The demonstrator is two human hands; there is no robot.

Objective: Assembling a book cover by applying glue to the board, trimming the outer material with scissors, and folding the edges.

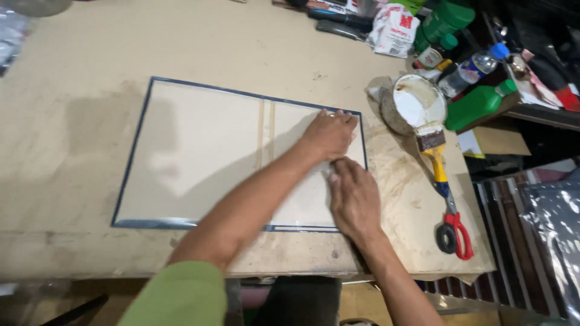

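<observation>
- Head view: the left hand (329, 133) lies flat, palm down, on the right part of a large cream board with a dark blue border (199, 151), fingers together and reaching toward the board's far right corner; it holds nothing, only presses on the sheet
- The right hand (353, 196) rests just nearer than the left one, at the board's right edge, fingers bent and pressed down on the surface; a small pale scrap shows at its fingertips, but whether it is pinched cannot be told
- The two hands are nearly touching, the left forearm crossing over the near right part of the board and hiding part of its lower border
- The board lies open and flat on a tan worktable (78, 78), two narrow vertical strips running down its middle
- Right of the board, on a stained patch of table, stands a round tin of white glue (417, 102) with a yellow-handled brush (434, 148) resting across its rim
- Nearer than the tin, by the table's right edge, lie red-handled scissors (456, 232)
- Beyond the tin stand green plastic bottles (477, 102) and a clear bottle with a blue cap (474, 66)
</observation>
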